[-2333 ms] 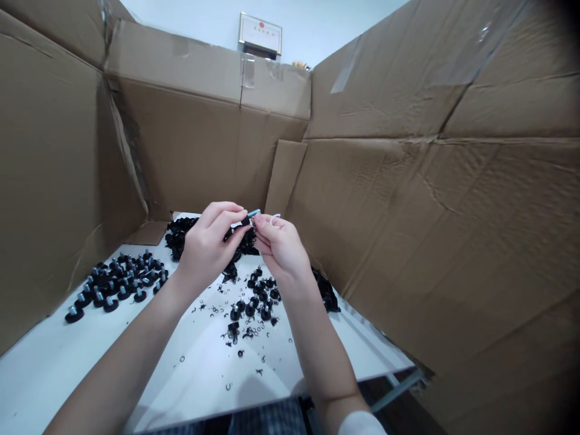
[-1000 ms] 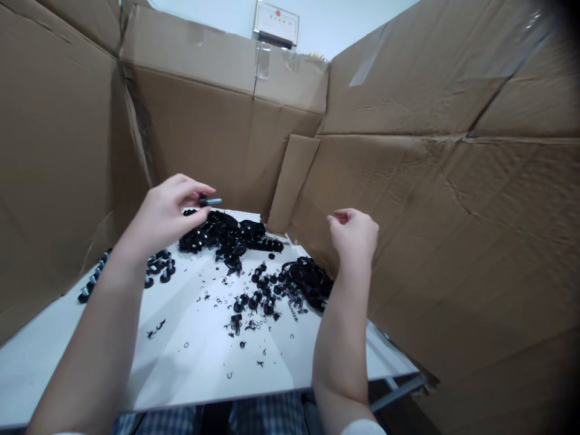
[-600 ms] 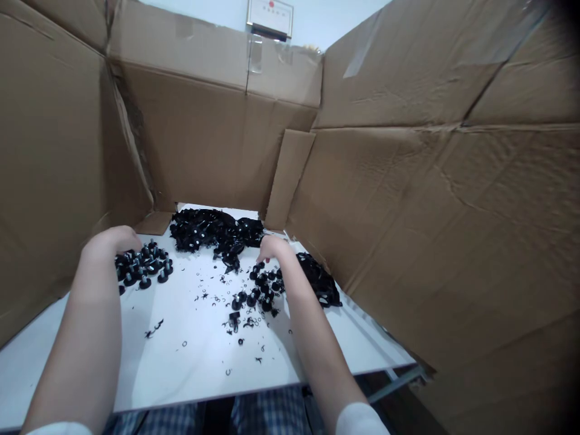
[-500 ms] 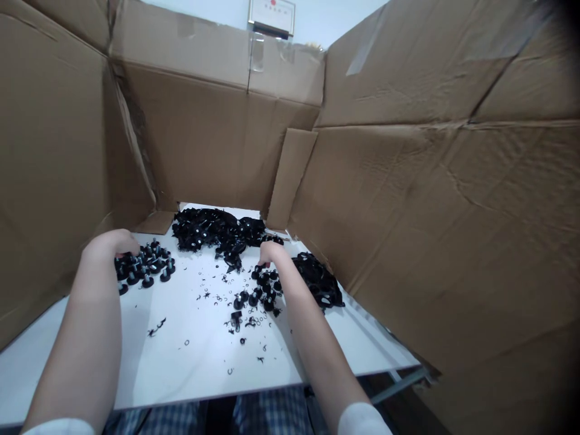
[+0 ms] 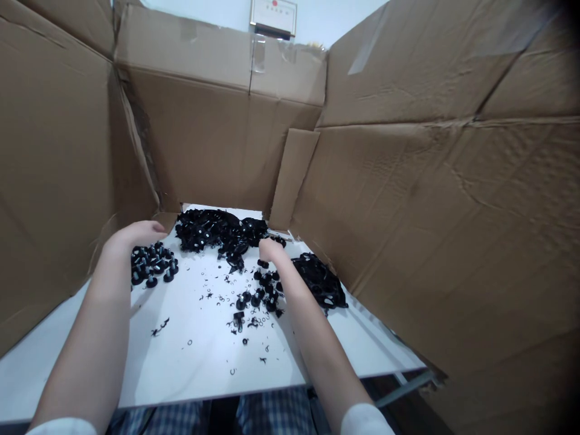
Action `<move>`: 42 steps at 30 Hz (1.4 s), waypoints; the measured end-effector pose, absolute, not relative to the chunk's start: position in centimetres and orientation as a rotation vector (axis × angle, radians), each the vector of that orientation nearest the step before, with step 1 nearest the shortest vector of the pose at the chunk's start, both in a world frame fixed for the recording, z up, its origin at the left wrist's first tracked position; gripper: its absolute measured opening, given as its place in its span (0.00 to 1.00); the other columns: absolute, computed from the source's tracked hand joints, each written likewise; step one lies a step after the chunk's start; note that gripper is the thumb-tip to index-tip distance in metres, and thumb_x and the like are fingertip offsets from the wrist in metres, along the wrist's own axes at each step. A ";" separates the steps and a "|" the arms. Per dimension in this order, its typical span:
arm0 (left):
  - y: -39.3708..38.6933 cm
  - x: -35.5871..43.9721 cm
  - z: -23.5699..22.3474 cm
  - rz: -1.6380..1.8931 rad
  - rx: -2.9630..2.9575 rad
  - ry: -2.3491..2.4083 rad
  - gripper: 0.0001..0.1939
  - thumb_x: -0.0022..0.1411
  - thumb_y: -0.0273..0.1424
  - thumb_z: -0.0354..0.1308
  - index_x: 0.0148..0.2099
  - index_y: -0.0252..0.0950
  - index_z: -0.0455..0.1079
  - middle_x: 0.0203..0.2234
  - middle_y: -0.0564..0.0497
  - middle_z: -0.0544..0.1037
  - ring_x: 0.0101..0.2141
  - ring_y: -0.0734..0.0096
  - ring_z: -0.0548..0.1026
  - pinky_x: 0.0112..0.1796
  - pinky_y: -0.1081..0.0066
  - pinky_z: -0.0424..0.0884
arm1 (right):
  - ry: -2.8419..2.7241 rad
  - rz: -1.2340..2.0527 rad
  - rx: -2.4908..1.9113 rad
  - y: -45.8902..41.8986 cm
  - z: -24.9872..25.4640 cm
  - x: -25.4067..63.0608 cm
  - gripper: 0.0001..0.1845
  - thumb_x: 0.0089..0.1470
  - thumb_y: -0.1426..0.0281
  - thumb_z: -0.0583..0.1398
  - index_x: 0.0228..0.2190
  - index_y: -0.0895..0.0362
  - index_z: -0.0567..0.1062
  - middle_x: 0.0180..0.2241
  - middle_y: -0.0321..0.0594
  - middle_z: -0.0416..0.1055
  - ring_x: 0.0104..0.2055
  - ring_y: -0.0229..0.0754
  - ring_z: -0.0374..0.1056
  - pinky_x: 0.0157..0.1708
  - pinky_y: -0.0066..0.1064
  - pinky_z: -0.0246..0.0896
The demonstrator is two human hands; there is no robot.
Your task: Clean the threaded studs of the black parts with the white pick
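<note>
My left hand [image 5: 141, 233] is just above the left group of levelling feet [image 5: 151, 266], black round bases with silver threaded studs pointing up. Its fingers reach forward, loosely bent, and nothing shows between them. My right hand [image 5: 270, 250] is over the far end of the middle cluster of black feet [image 5: 268, 293]. Its fingers are closed, mostly hidden behind the hand, and a black levelling foot [image 5: 263, 264] hangs just under them.
A heap of black parts [image 5: 212, 229] lies at the back of the white table [image 5: 199, 374]. Another black pile [image 5: 321, 281] lies right of my right forearm. Small rings and black scraps are scattered mid-table. Tall cardboard walls [image 5: 203, 133] enclose the back and sides.
My left hand carried a levelling foot to the left group, let it go and has risen to the right. My right hand came down to the middle cluster and has lifted one foot.
</note>
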State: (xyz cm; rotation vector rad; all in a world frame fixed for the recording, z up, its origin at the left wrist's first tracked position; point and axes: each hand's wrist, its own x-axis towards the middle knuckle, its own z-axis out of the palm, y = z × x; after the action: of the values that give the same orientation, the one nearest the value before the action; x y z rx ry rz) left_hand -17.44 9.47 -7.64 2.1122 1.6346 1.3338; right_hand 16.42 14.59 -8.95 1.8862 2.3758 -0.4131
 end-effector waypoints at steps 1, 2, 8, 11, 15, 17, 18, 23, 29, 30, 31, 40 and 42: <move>9.4 -16.4 -7.1 1.188 2.106 1.671 0.15 0.56 0.40 0.65 0.34 0.31 0.75 0.27 0.50 0.79 0.27 0.67 0.77 0.30 0.67 0.73 | 2.450 -0.439 1.892 14.2 -8.1 16.8 0.20 0.59 0.62 0.60 0.50 0.58 0.70 0.51 0.47 0.69 0.49 0.45 0.69 0.47 0.43 0.69; 9.3 -15.1 -6.5 1.055 2.105 1.686 0.15 0.51 0.40 0.68 0.32 0.32 0.76 0.25 0.49 0.80 0.25 0.64 0.77 0.28 0.68 0.72 | 2.545 -0.475 1.883 13.8 -7.1 17.2 0.20 0.59 0.62 0.59 0.50 0.58 0.70 0.51 0.46 0.69 0.49 0.45 0.70 0.47 0.43 0.69; 5.7 -4.9 -3.2 0.803 2.152 1.369 0.24 0.57 0.47 0.60 0.55 0.47 0.71 0.51 0.50 0.78 0.43 0.63 0.80 0.39 0.70 0.75 | 3.184 -0.632 1.736 8.5 -1.6 18.6 0.12 0.58 0.64 0.57 0.40 0.58 0.74 0.31 0.33 0.72 0.30 0.31 0.64 0.34 0.26 0.61; 3.3 -1.4 -2.2 1.016 1.917 0.935 0.24 0.60 0.45 0.59 0.55 0.40 0.69 0.45 0.43 0.80 0.38 0.63 0.81 0.39 0.65 0.78 | 3.652 -0.892 1.445 5.6 -0.4 18.5 0.10 0.53 0.63 0.61 0.33 0.57 0.73 0.25 0.30 0.68 0.22 0.29 0.54 0.24 0.26 0.51; 1.3 -0.6 -1.3 1.315 1.759 0.845 0.16 0.61 0.42 0.60 0.44 0.36 0.75 0.35 0.45 0.81 0.32 0.67 0.80 0.36 0.66 0.80 | 3.846 -0.815 1.285 2.9 0.0 18.0 0.03 0.54 0.67 0.61 0.32 0.54 0.74 0.24 0.29 0.68 0.20 0.29 0.50 0.22 0.27 0.48; 0.7 -0.9 -1.0 1.398 1.771 0.874 0.13 0.59 0.40 0.63 0.42 0.37 0.75 0.34 0.47 0.81 0.32 0.68 0.80 0.36 0.69 0.79 | 3.882 -0.709 1.310 2.3 0.0 17.7 0.03 0.55 0.68 0.60 0.32 0.53 0.74 0.25 0.30 0.70 0.19 0.29 0.50 0.22 0.27 0.49; 0.5 -1.1 -0.8 1.427 1.778 0.891 0.12 0.58 0.38 0.63 0.42 0.37 0.76 0.34 0.47 0.81 0.32 0.68 0.80 0.35 0.70 0.79 | 3.906 -0.645 1.325 2.1 0.0 17.5 0.04 0.55 0.67 0.60 0.33 0.53 0.74 0.26 0.31 0.72 0.19 0.30 0.51 0.23 0.27 0.51; -0.4 -1.5 -0.2 1.479 1.821 0.929 0.11 0.59 0.37 0.63 0.41 0.37 0.77 0.31 0.49 0.81 0.30 0.70 0.79 0.33 0.72 0.79 | 4.037 -0.379 1.337 1.6 -0.3 16.6 0.07 0.57 0.70 0.58 0.34 0.51 0.77 0.33 0.34 0.78 0.30 0.36 0.69 0.33 0.29 0.62; -1.0 -1.6 -0.1 1.404 1.944 0.981 0.10 0.57 0.34 0.64 0.43 0.38 0.77 0.30 0.50 0.81 0.30 0.69 0.80 0.33 0.73 0.78 | 3.995 -0.011 1.446 0.7 -0.1 16.7 0.10 0.57 0.72 0.57 0.28 0.51 0.78 0.32 0.35 0.79 0.32 0.38 0.72 0.34 0.31 0.62; -1.0 -1.6 -0.2 1.391 1.970 0.967 0.11 0.57 0.34 0.65 0.43 0.39 0.77 0.31 0.50 0.81 0.32 0.68 0.80 0.33 0.73 0.78 | 3.974 -0.038 1.481 0.6 0.0 16.7 0.10 0.57 0.72 0.57 0.28 0.52 0.77 0.29 0.35 0.79 0.29 0.37 0.71 0.33 0.30 0.61; -1.1 -1.7 -0.2 1.384 2.002 0.944 0.12 0.57 0.33 0.65 0.44 0.40 0.77 0.33 0.50 0.82 0.33 0.68 0.80 0.34 0.72 0.79 | 3.951 -0.134 1.518 0.6 0.1 16.8 0.10 0.57 0.71 0.57 0.27 0.52 0.77 0.26 0.34 0.77 0.26 0.36 0.69 0.31 0.30 0.60; -0.9 -1.9 -0.4 1.611 1.954 0.920 0.12 0.54 0.28 0.67 0.43 0.37 0.76 0.38 0.49 0.79 0.39 0.69 0.79 0.44 0.71 0.78 | 3.709 -1.197 1.668 1.4 0.6 17.4 0.08 0.56 0.69 0.58 0.26 0.57 0.71 0.24 0.33 0.74 0.17 0.29 0.64 0.21 0.26 0.57; -0.5 -1.8 -0.7 1.656 1.963 0.932 0.13 0.54 0.28 0.67 0.43 0.37 0.76 0.39 0.49 0.79 0.40 0.69 0.78 0.45 0.71 0.77 | 3.769 -1.106 1.701 1.2 0.7 17.5 0.08 0.57 0.69 0.57 0.26 0.56 0.70 0.23 0.32 0.73 0.17 0.28 0.64 0.21 0.26 0.58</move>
State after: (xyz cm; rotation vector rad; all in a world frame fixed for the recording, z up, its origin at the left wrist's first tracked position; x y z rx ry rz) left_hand -1.82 -0.48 -0.66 1.9626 0.9318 1.6561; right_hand 17.49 1.16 0.67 1.7008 3.7694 -1.1060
